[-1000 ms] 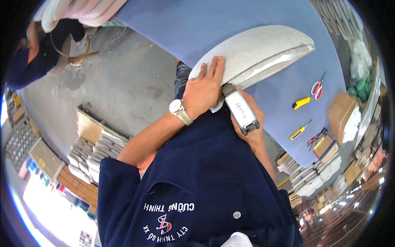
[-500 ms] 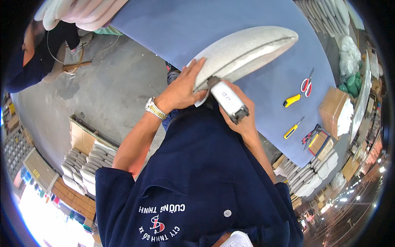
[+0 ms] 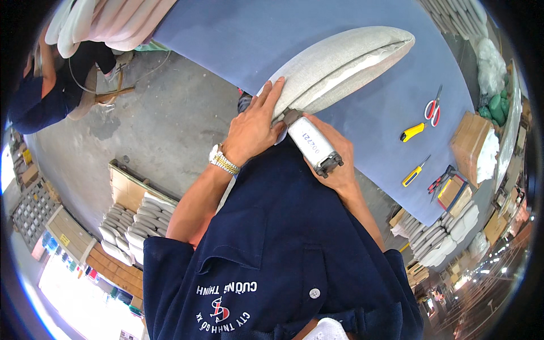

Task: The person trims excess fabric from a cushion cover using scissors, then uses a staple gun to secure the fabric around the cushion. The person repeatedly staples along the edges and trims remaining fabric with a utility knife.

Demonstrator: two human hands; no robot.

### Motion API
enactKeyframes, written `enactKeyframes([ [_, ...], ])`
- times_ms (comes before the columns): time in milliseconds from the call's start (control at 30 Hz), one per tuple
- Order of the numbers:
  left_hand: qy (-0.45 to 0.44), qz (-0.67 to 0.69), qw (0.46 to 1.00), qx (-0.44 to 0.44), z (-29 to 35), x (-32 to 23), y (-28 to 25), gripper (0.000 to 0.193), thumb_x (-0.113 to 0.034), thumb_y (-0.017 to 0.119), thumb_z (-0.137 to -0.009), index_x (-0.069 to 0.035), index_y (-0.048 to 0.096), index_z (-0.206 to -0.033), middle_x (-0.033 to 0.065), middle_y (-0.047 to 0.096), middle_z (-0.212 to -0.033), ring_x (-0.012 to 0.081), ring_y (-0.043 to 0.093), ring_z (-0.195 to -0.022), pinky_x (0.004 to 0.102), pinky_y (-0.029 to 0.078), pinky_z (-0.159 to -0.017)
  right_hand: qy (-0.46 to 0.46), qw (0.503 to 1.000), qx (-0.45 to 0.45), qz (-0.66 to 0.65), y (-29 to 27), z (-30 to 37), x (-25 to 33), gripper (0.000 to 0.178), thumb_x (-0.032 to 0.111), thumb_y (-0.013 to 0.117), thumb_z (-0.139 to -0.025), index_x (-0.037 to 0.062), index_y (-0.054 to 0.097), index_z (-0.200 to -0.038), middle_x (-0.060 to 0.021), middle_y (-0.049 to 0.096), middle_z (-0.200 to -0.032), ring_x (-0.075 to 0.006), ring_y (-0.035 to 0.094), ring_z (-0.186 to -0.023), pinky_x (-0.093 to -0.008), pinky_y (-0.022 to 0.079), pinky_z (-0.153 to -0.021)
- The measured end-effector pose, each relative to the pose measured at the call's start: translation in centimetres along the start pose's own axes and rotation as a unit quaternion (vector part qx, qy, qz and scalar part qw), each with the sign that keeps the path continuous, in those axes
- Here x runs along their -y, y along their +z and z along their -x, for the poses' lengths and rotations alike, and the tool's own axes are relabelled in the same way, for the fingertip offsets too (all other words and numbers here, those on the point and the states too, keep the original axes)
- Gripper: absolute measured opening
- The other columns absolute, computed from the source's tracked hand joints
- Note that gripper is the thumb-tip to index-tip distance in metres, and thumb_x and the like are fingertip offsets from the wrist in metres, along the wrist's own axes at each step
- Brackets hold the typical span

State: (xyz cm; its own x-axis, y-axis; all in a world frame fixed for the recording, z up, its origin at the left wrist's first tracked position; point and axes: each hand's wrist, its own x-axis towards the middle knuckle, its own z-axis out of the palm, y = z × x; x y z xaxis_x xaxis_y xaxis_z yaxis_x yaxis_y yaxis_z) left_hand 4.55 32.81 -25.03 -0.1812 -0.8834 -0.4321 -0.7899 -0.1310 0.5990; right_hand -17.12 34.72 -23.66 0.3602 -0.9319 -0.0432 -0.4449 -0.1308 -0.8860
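A grey fabric-covered seat pad (image 3: 334, 65) stands tilted on the blue-grey table, its open underside with a pale strip facing right. My left hand (image 3: 258, 122), with a watch at the wrist, grips the pad's near end, fingers over the fabric and thumb by the edge. In my right hand (image 3: 340, 150) is a silver staple gun (image 3: 311, 141). Its dark nose touches or nearly touches the pad's near edge, close to my left thumb; the exact contact is hidden.
On the table (image 3: 226, 39) lie red-handled scissors (image 3: 433, 110), a yellow cutter (image 3: 412, 132), a yellow screwdriver (image 3: 416, 173) and pliers (image 3: 441, 180). A cardboard box (image 3: 471, 141) stands at the right edge. Stacked pads (image 3: 107, 17) are at far left, near another person (image 3: 56, 90).
The view has shifted slightly. The staple gun's nose and the pad have moved a little relative to each other; both hands keep their holds.
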Motion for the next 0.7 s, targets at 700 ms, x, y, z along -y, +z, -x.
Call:
enactKeyframes([
  [700, 0.038, 0.012, 0.999, -0.020, -0.1, 0.5, 0.1, 0.096, -0.011, 0.073, -0.083, -0.010, 0.020, -0.164, 0.0268, 0.038, -0.160, 0.0423, 0.051, -0.138, 0.0487, 0.055, -0.103, 0.051, 0.998, 0.027, -0.007, 0.2, -0.3, 1.2, 0.064, 0.016, 0.077, -0.076, 0.0032, 0.063, -0.137, -0.0224, 0.071, -0.124, -0.0379, 0.071, -0.111, -0.0398, 0.055, -0.095],
])
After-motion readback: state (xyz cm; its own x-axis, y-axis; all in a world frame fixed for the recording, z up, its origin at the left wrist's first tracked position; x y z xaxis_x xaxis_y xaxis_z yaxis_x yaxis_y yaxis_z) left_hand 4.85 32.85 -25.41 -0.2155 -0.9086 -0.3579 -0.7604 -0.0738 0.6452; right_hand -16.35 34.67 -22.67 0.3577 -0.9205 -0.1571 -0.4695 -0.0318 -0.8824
